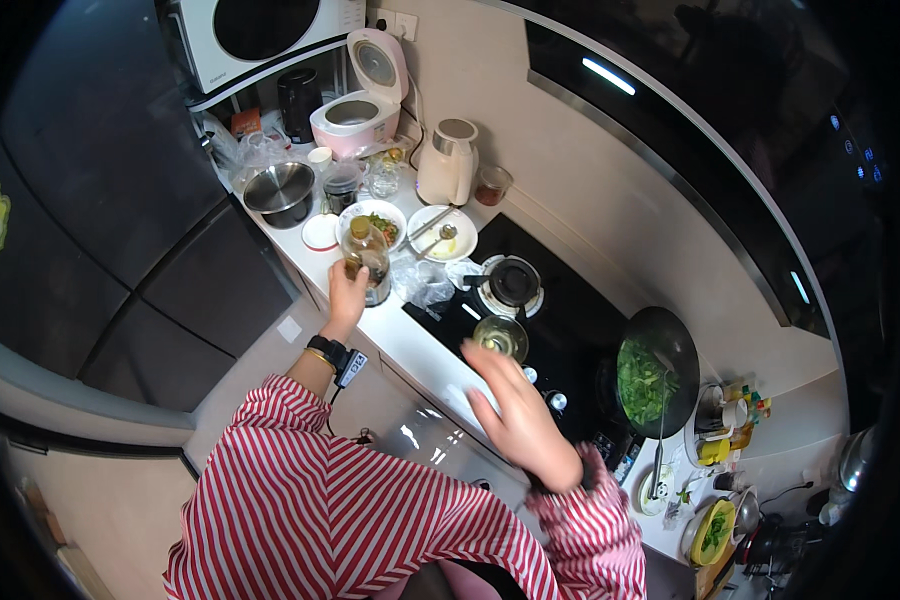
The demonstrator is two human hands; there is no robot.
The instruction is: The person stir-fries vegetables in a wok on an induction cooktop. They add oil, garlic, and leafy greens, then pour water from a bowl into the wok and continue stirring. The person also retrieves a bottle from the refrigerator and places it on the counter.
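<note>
1. The left hand is gripping a glass bottle standing on the white counter, left of the black stove.
2. The right hand is hovering open and empty near the stove's front edge.
3. A wok on the stove is holding green vegetables; a bowl behind the bottle is holding chopped food.

Right hand motion-blurred, fingers smeared, grip unreadable. Left hand wrapped behind bottle, fingertips hidden. Bowl partly covered by bottle, contents too small to tell. Microwave cut off by top edge. Clutter beyond wok too small and warped to identify. Spatula head buried in greens.
</note>
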